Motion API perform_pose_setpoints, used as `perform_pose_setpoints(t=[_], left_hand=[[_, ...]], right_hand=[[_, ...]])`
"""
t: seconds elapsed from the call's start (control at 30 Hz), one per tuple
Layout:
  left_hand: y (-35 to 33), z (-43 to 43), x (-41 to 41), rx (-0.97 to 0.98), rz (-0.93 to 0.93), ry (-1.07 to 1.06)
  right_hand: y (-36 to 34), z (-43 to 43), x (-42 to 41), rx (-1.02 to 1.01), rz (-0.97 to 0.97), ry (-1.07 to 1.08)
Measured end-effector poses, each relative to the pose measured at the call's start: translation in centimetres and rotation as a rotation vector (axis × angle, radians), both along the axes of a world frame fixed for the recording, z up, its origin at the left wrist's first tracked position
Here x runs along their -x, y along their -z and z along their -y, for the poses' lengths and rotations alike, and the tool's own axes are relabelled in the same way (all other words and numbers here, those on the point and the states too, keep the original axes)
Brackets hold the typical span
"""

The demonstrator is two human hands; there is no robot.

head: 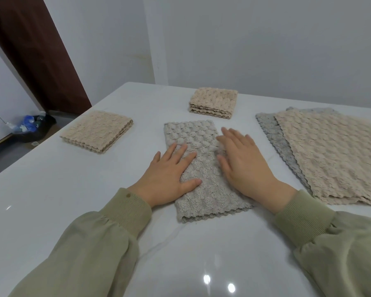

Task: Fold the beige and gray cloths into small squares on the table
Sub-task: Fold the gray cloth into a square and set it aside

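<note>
A gray textured cloth (204, 168) lies folded into a long strip in the middle of the white table (51, 189). My left hand (169, 174) rests flat on its left side, fingers spread. Flat on its right edge lies my right hand (242, 161), slightly blurred. A folded beige square (213, 102) sits behind the strip. Another folded beige cloth (96, 130) lies to the left. At the right, an unfolded beige cloth (334, 155) lies on an unfolded gray cloth (281, 142).
The wall runs close behind the table. A dark brown door (36, 50) stands at the far left, with a black bag of bottles (32, 125) on the floor below the table's left edge.
</note>
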State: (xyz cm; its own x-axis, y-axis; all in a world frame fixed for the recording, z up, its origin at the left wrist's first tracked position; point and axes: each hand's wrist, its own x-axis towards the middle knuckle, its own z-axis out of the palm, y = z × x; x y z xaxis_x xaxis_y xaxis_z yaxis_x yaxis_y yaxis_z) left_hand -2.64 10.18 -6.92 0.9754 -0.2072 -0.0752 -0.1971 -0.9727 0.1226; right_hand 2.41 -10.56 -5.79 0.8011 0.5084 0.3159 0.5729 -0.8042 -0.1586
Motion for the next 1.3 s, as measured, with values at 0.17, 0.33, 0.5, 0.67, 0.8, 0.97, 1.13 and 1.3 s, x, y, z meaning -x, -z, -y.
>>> perform_pose_setpoints(t=[0.17,0.33,0.5,0.67,0.8,0.97,1.13,1.3], left_hand=[[0.0,0.2,-0.1,-0.007,-0.016,0.003],[0.1,0.0,-0.2,-0.022,-0.012,0.010],[0.4,0.0,-0.3,-0.013,0.000,0.007],[0.1,0.0,-0.7,0.120,0.139,-0.017],[-0.4,-0.5,-3.1,0.429,0.400,-0.192],[0.1,-2.1,-6.9,0.398,0.429,-0.531],[0.1,-2.7,-9.3,0.220,0.380,-0.678],[-0.1,-2.9,-10.9,0.222,0.326,-0.718]], right_hand=[[-1.9,-1.6,-2.3,0.183,-0.073,0.056],[-0.6,-4.6,-5.0,0.185,-0.246,-0.014],[-0.1,-4.2,-8.1,0.166,-0.184,0.145],[0.9,-5.0,-8.7,0.155,-0.283,-0.035],[1.0,-4.3,-10.2,0.075,-0.339,-0.064],[1.0,-3.9,-11.1,-0.283,-0.180,0.121],[1.2,-4.0,-12.6,-0.182,-0.153,0.262],[1.0,-4.6,-13.6,-0.117,-0.160,0.292]])
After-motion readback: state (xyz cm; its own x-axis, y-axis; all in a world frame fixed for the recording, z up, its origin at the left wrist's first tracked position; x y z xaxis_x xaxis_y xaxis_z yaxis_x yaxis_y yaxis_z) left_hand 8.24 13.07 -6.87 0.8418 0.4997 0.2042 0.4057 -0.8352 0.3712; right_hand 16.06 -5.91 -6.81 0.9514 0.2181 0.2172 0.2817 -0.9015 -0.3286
